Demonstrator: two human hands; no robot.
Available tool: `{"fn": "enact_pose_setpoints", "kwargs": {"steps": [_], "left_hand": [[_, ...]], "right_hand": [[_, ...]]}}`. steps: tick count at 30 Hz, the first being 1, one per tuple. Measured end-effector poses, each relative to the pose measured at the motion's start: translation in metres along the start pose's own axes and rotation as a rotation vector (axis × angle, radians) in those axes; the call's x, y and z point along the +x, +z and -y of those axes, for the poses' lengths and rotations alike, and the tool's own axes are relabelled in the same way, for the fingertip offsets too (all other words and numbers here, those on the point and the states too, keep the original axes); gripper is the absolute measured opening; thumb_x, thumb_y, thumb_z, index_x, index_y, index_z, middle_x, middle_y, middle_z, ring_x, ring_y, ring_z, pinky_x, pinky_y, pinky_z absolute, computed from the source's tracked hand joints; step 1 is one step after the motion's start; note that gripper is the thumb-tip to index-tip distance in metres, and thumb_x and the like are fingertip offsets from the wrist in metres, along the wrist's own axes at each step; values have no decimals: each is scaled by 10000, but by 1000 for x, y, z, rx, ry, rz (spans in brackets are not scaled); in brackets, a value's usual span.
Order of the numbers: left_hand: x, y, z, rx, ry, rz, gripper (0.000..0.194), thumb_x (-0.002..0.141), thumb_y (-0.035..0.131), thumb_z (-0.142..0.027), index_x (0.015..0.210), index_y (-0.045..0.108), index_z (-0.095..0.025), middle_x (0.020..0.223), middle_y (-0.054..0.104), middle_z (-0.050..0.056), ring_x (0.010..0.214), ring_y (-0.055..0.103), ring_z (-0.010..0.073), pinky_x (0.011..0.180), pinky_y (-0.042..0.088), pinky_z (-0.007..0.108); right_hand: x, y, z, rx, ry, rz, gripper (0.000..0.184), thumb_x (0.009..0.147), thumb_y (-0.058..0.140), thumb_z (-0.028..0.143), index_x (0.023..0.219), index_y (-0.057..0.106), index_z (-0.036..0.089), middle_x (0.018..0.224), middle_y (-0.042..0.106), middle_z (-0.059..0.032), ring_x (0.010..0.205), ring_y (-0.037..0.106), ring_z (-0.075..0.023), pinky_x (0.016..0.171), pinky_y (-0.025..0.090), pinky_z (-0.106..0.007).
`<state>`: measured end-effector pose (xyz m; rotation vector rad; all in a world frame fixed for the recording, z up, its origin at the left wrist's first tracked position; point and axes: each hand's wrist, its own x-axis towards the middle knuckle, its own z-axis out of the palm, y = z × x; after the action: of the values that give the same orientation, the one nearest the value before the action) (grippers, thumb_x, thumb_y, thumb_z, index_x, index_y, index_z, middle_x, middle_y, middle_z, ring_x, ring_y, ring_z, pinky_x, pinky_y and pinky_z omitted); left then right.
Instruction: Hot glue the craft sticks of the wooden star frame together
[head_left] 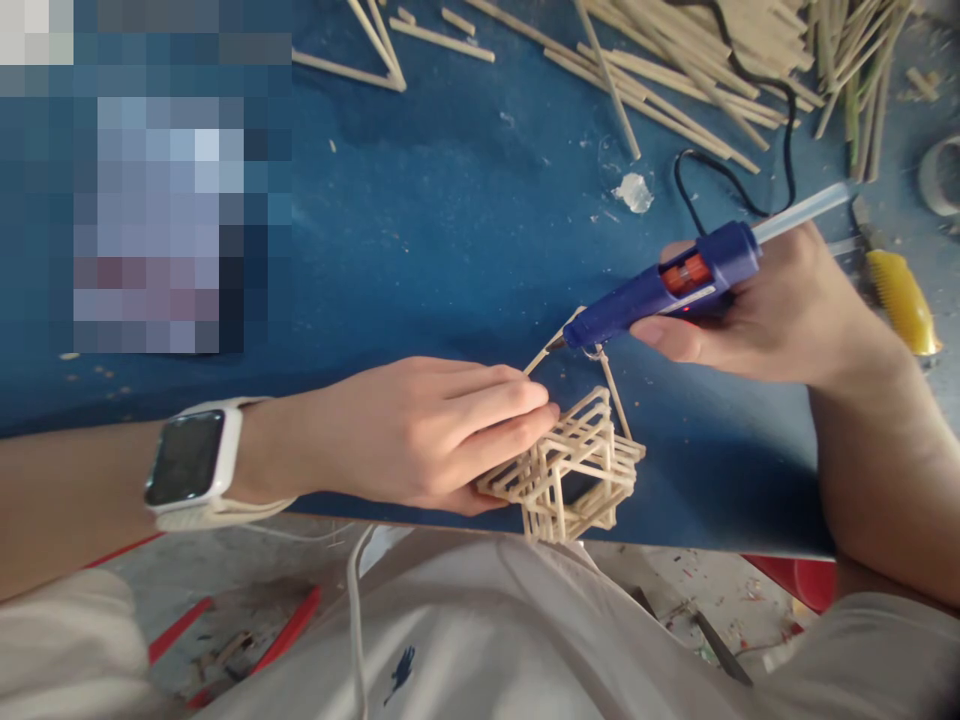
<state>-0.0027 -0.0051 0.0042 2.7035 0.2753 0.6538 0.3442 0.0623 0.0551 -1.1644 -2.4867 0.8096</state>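
At the left, a watch [186, 457] sits on the left wrist. The left hand [420, 430] lies palm down with its fingers close together over the left corner of the stick lattice [559, 505]; whether the thumb clamps it from below is hidden. The lattice, layered around an open middle, extends right of these fingertips at the near edge of the blue tabletop [450, 250]. Beyond it, thin sticks [616, 395] meet in a point, and the nozzle of the glue gun [630, 303] is at the left one. The right hand [780, 320] has its grip closed around the gun, up and right of the lattice. A clear glue stick [802, 213] is inserted in the gun's rear. Loose sticks [675, 90] lie farther back. Below the tabletop at right is a red container [814, 583], its contents not visible. Farthest right are a yellow-handled tool [900, 300] and a tape roll [946, 178].
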Motion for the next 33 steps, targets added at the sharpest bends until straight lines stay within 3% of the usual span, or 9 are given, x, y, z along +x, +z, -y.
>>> {"fn": "enact_pose_setpoints", "kwargs": {"steps": [7,16,24,29,33], "left_hand": [[1,0,1,-8,4,2,402,1241,622,-378,1445,721,-45,1328,835,193,1256,847,303,1129,722,399],[-1,1,1,-19,-6,11,391,1219,665,-374,1468,716,-77,1359,825,179,1289,841,292,1157,709,379],[0,0,2,-30,6,10,403,1216,664,-356,1464,713,-42,1337,828,195,1270,841,308,1126,721,394],[0,1,1,-36,11,5,428,1201,690,-351,1455,713,-7,1331,826,214,1255,841,320,1121,722,407],[-1,1,1,-37,2,8,412,1198,687,-347,1467,713,-36,1343,824,201,1267,838,313,1131,719,402]], "right_hand": [[-1,0,-5,3,-59,-21,302,991,887,544,933,704,311,710,612,18,772,668,-253,754,456,-466],[-2,3,-9,-84,-131,-66,330,1049,828,600,979,754,286,687,587,36,657,499,-181,695,401,-415],[-2,1,-6,-70,-139,-49,344,1030,870,550,873,708,291,612,512,63,608,448,-158,657,378,-398],[-2,0,-2,-65,-103,-5,368,1037,849,551,823,691,298,617,546,54,588,414,-152,639,357,-408],[-3,-3,4,-94,-72,3,430,1044,821,539,769,595,298,578,451,67,553,310,-151,627,326,-433]]}}
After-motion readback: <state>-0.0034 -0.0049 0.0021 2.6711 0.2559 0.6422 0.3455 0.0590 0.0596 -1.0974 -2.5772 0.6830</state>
